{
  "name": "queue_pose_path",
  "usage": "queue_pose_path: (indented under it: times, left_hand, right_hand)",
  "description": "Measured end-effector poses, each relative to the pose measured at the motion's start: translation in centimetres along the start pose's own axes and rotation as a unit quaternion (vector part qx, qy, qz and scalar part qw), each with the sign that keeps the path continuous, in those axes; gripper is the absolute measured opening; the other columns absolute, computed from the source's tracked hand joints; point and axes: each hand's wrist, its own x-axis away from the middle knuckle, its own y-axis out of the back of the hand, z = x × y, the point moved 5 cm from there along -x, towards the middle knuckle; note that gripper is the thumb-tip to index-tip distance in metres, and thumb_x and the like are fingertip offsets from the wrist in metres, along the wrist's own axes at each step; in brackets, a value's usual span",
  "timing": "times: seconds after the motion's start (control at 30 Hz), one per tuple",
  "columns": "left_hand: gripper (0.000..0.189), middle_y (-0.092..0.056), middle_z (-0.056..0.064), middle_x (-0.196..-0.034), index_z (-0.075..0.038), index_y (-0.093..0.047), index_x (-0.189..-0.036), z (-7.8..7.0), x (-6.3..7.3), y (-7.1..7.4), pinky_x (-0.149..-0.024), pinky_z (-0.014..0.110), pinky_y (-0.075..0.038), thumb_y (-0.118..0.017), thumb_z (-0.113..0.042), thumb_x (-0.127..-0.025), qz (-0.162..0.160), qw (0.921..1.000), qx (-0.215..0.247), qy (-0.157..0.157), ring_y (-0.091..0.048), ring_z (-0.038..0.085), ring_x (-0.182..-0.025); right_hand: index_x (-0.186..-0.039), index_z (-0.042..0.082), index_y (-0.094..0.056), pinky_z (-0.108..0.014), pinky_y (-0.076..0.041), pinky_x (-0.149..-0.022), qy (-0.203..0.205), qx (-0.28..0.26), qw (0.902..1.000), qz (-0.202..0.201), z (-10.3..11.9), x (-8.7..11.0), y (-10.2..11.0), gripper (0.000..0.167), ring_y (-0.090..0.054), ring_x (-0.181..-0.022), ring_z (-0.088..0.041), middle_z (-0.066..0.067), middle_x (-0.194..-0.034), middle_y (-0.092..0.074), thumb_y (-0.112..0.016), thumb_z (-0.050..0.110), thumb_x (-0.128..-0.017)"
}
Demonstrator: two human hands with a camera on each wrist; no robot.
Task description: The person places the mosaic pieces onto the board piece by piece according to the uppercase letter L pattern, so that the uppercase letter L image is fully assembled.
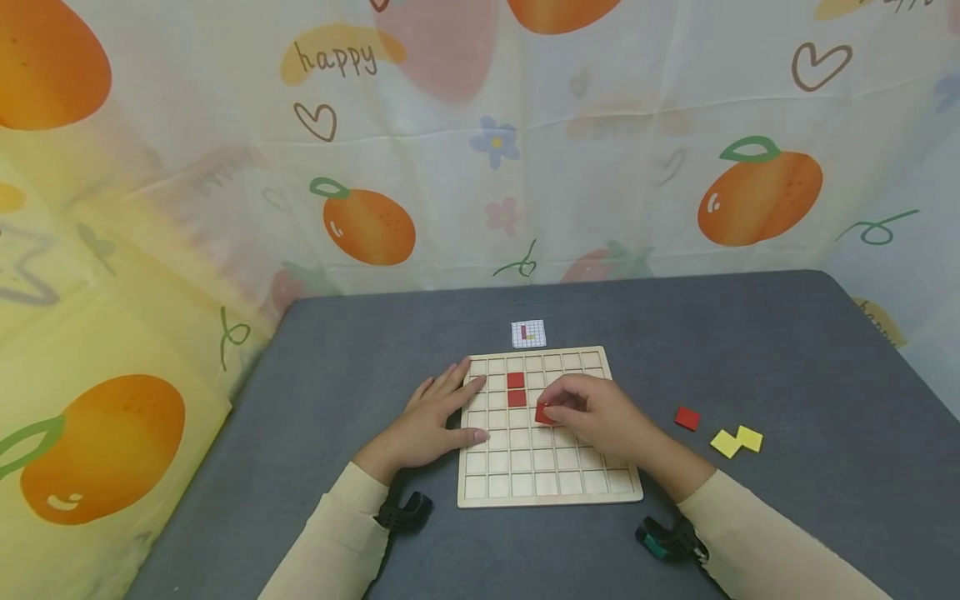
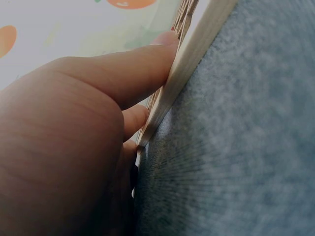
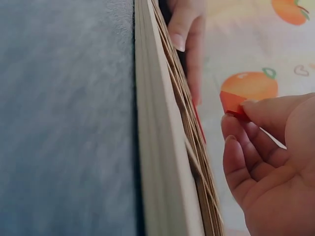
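Observation:
A wooden grid board (image 1: 551, 501) lies on the dark table. Two red square tiles (image 1: 516, 398) sit one below the other in cells of its upper part. My right hand (image 1: 600, 417) pinches another red tile (image 3: 231, 102) between thumb and fingertips; the right wrist view shows it raised above the grid. Spread along the board's left edge, my left hand (image 1: 431, 425) has straight fingers, with thumb and fingertips resting on the frame. In the left wrist view the thumb (image 2: 142, 69) lies over the board's pale rim (image 2: 197, 54).
Right of the board lie a loose red tile (image 1: 687, 418) and two yellow tiles (image 1: 725, 443), the yellow ones touching at a corner. Behind the board is a small card (image 1: 528, 333) printed with a coloured grid pattern. A fruit-printed cloth (image 1: 600, 192) hangs along the table's far edge.

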Motion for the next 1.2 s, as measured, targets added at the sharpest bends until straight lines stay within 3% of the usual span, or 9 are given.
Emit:
queue_pose_path:
  times: [0.47,0.7,1.2]
  left_hand:
    - [0.091,-0.004,0.003,-0.182,-0.019,-0.032,-0.173,0.1,0.0,0.0,-0.128,0.058,0.004,-0.074,-0.056,-0.101,0.002,1.0,-0.002,0.002,0.0,0.027,-0.166]
    - [0.091,-0.005,0.003,-0.182,-0.019,-0.033,-0.173,-0.1,0.0,0.0,-0.128,0.057,0.003,-0.074,-0.056,-0.101,-0.001,1.0,-0.007,0.005,-0.001,0.028,-0.166]
    - [0.092,-0.004,0.003,-0.182,-0.019,-0.032,-0.173,0.0,0.0,0.0,-0.128,0.057,0.003,-0.074,-0.057,-0.101,0.0,1.0,-0.004,0.0,-0.001,0.028,-0.166]
  right_hand:
    - [-0.105,0.015,-0.08,-0.041,-0.056,-0.086,-0.031,0.009,0.9994,0.014,0.3,-2.4,-2.6,0.007,-0.067,-0.091,-0.015,0.009,-0.098,-0.072,-0.078,0.009,-0.103]
    - [-0.108,0.017,-0.079,-0.043,-0.056,-0.093,-0.042,0.046,0.9977,0.026,0.3,-2.3,-3.1,0.005,-0.068,-0.101,-0.012,0.006,-0.105,-0.075,-0.076,0.015,-0.106]
    - [-0.109,0.013,-0.082,-0.046,-0.054,-0.097,-0.025,0.067,0.9972,0.021,0.4,-2.3,-3.0,0.012,-0.067,-0.107,-0.017,0.005,-0.112,-0.073,-0.073,0.005,-0.105]
